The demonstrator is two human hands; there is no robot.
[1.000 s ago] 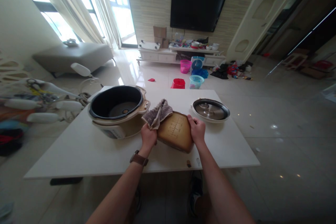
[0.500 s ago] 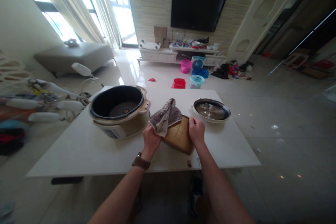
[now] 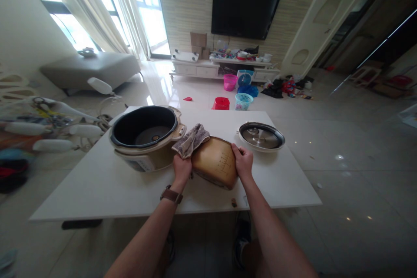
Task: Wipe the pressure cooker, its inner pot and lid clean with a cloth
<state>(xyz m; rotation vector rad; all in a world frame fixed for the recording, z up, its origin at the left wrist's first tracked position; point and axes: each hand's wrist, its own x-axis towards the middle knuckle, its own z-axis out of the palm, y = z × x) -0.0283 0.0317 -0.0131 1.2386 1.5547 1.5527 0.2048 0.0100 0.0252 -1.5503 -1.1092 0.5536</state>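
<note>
My left hand (image 3: 181, 167) is closed on a grey-brown cloth (image 3: 190, 140), pressed against the left side of a tan inner pot (image 3: 215, 163) with printed measuring lines. My right hand (image 3: 243, 161) grips the pot's right edge and holds it tilted on the white table (image 3: 97, 182). Just to the left stands the cooker body (image 3: 146, 137), open, with a dark interior. A round metal lid (image 3: 261, 136) lies flat on the table to the right of my right hand.
Behind the table are a red tub (image 3: 221, 104), a turquoise basket (image 3: 243, 101) and a pink basket (image 3: 230, 81) on the glossy floor. A TV (image 3: 246, 5) hangs above a cluttered low cabinet (image 3: 208, 68). White chair backs (image 3: 48, 130) crowd the left side.
The cloth in my left hand slid up over the pot's top, then back down to its left side. My right hand stayed on the pot's right edge.
</note>
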